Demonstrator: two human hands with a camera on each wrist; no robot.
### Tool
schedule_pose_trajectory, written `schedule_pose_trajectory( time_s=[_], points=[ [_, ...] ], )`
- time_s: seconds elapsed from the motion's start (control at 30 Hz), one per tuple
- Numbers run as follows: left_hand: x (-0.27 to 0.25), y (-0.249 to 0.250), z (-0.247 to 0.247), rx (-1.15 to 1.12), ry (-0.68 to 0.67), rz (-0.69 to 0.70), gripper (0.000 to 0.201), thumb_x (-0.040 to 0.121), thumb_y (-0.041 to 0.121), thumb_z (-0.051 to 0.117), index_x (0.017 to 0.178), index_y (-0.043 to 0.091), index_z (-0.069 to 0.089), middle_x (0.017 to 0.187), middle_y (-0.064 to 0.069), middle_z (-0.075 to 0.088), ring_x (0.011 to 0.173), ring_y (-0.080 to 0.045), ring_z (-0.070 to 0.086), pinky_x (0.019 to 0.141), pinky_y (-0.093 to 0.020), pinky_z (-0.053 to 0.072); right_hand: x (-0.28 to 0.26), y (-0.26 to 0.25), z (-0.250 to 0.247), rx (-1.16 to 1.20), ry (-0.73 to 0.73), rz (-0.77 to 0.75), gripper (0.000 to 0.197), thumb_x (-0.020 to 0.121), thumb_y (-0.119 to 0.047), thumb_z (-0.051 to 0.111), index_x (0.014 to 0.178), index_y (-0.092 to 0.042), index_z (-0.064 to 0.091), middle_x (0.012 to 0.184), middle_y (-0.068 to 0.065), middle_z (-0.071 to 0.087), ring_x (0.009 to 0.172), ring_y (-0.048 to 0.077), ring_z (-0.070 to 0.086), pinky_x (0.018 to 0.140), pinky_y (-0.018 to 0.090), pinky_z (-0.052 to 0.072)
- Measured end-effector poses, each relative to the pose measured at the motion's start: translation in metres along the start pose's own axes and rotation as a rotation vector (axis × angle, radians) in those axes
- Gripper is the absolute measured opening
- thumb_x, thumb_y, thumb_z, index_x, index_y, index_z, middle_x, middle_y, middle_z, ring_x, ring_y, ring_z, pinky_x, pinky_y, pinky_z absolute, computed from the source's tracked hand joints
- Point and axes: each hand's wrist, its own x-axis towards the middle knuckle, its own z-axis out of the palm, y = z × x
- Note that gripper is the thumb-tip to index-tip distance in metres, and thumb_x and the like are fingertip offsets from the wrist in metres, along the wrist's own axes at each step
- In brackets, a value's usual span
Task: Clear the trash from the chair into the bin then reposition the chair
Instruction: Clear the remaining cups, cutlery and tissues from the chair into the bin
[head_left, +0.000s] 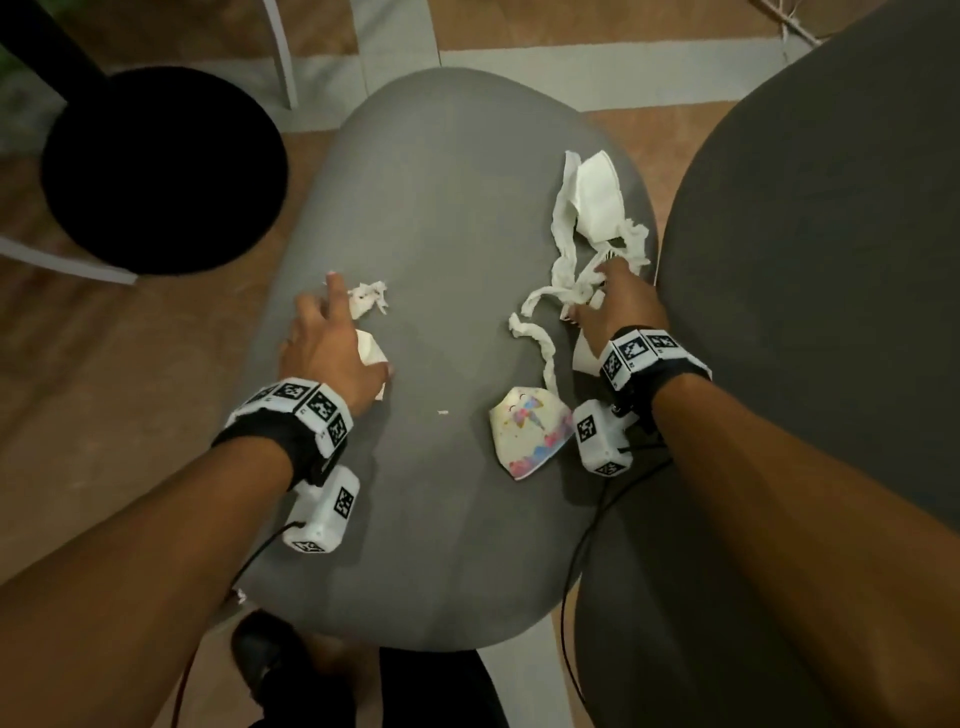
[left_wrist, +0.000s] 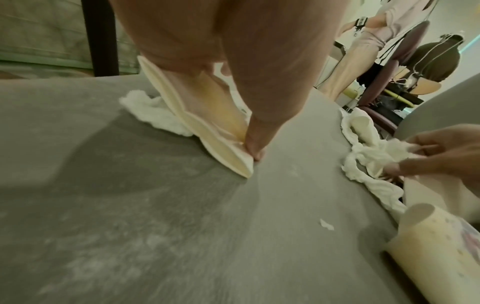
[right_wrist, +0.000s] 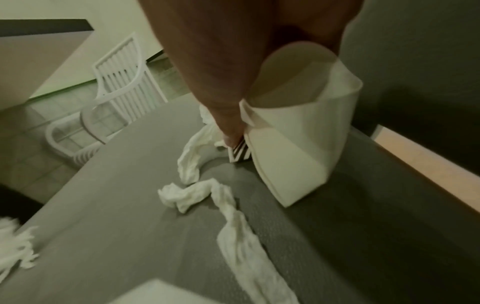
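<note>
On the grey chair seat (head_left: 441, 208) lies paper trash. My left hand (head_left: 337, 322) pinches a flattened white paper cup (left_wrist: 207, 131) against the seat, beside a crumpled tissue (head_left: 369, 301). My right hand (head_left: 608, 296) grips another crushed white cup (right_wrist: 298, 133) under the palm. Its fingertips reach into long twisted tissue strips (head_left: 545, 312), and its thumb rests on a small striped scrap (right_wrist: 240, 152). A colourful printed paper cup (head_left: 530, 431) lies on its side near my right wrist. A folded white napkin (head_left: 597, 192) sits at the seat's far right.
The dark grey chair back (head_left: 831, 260) rises along the right. A black round disc (head_left: 161, 171) with a black post stands on the floor at the left. A white slatted chair (right_wrist: 122, 82) is beyond the seat. Another person (left_wrist: 363, 51) stands in the background.
</note>
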Motion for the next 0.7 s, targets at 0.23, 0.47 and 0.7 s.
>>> schedule_pose_trajectory(
  time_s=[0.23, 0.47, 0.7],
  points=[
    [-0.023, -0.021, 0.008, -0.163, -0.003, 0.057, 0.045, 0.077, 0.045, 0.074, 0.111, 0.025, 0.053, 0.111, -0.011, 0.057, 0.108, -0.036, 0.048, 0.09, -0.043, 0.043, -0.038, -0.044, -0.004, 0.018, 0.004, -0.171, 0.011, 0.089, -0.03, 0.062, 0.091, -0.021, 0.066, 0.101, 0.005, 0.067, 0.096, 0.023, 0.061, 0.082, 0.032, 0.048],
    [-0.061, -0.055, -0.004, -0.417, 0.058, 0.036, 0.048, 0.079, 0.051, 0.071, 0.11, 0.023, 0.049, 0.108, -0.003, 0.06, 0.099, -0.028, 0.058, 0.084, -0.04, 0.05, -0.103, -0.125, 0.014, 0.171, -0.149, -0.315, 0.013, 0.087, -0.037, 0.067, 0.08, -0.028, 0.059, 0.076, 0.0, 0.064, 0.07, 0.023, 0.062, 0.072, 0.033, 0.054],
    [-0.114, -0.134, -0.034, -0.607, 0.232, -0.16, 0.041, 0.08, 0.052, 0.073, 0.1, 0.023, 0.051, 0.088, 0.004, 0.064, 0.078, -0.017, 0.06, 0.065, -0.027, 0.043, -0.194, -0.211, 0.069, 0.31, -0.313, -0.437, 0.015, 0.085, -0.04, 0.069, 0.083, -0.026, 0.064, 0.072, -0.01, 0.061, 0.063, 0.007, 0.057, 0.054, 0.018, 0.039]
  ],
)
